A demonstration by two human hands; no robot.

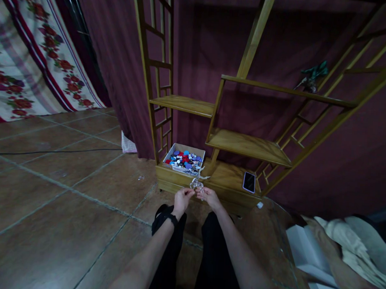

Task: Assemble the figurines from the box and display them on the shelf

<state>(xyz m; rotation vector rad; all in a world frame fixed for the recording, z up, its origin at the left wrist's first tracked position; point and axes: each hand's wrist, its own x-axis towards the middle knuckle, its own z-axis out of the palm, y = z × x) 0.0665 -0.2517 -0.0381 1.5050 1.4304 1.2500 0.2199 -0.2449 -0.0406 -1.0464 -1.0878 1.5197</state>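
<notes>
My left hand (182, 199) and my right hand (210, 197) meet in front of my knees, both pinched on a small shiny silvery trinket (197, 185) held between them. Just beyond it a white box (185, 159) full of small red, blue and purple pieces sits on the bottom board of a wooden shelf unit (244, 144). A dark band circles my left wrist. What the trinket is exactly I cannot make out.
A phone (249, 182) lies on the shelf's bottom board at the right. A green ornament (313, 75) stands on an upper shelf. Maroon curtains hang behind; a floral cloth (30, 56) hangs at the left. White papers and fabric (338, 249) lie on the tiled floor at the right.
</notes>
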